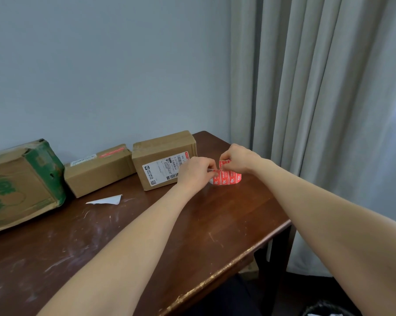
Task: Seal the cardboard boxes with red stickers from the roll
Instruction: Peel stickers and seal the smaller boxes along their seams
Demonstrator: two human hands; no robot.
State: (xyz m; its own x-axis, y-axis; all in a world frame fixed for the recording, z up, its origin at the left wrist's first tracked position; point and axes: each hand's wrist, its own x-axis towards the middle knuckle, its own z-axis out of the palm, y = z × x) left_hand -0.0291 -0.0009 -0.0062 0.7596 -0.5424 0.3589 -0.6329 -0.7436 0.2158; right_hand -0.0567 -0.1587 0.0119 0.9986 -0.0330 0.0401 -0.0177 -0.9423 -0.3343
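A roll of red stickers (229, 177) sits at the far right of the dark wooden table (215, 224). My right hand (238, 158) grips the roll's upper edge from above. My left hand (195, 171) pinches a red sticker (217, 171) at the roll's left side. Three cardboard boxes line the wall: a brown box with a white shipping label (162, 158) just left of my hands, a smaller brown box (96, 172) with a red strip on top, and a large green-printed box (21, 185) at the far left.
A white scrap of backing paper (107, 200) lies on the table in front of the small box. Grey curtains (317, 110) hang at the right, past the table's edge. A dark bin (327, 310) shows at the bottom right.
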